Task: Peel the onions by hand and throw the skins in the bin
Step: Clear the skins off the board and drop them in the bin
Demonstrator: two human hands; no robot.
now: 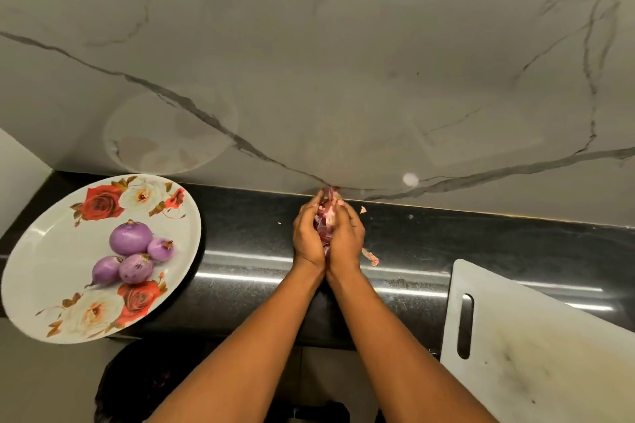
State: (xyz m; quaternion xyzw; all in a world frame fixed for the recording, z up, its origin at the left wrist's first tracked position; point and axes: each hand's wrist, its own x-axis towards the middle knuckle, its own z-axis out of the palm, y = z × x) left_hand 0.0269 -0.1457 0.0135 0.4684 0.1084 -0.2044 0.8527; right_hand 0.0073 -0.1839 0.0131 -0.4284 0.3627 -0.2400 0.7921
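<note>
My left hand (308,235) and my right hand (347,237) are cupped together over the black counter (240,233), near the wall. Between the palms they hold a pile of reddish onion skins (325,216), which pokes out at the top. Several peeled purple onions (132,256) lie on a white floral plate (51,251) at the left. A few loose skin scraps lie on the counter: one (371,257) by my right wrist and a small one (363,209) near the wall.
A white cutting board (536,347) with a handle slot sits at the right and overhangs the counter's front edge. A grey marbled wall (343,62) rises behind the counter. A dark shape (137,385) lies below the counter edge; I cannot tell what it is.
</note>
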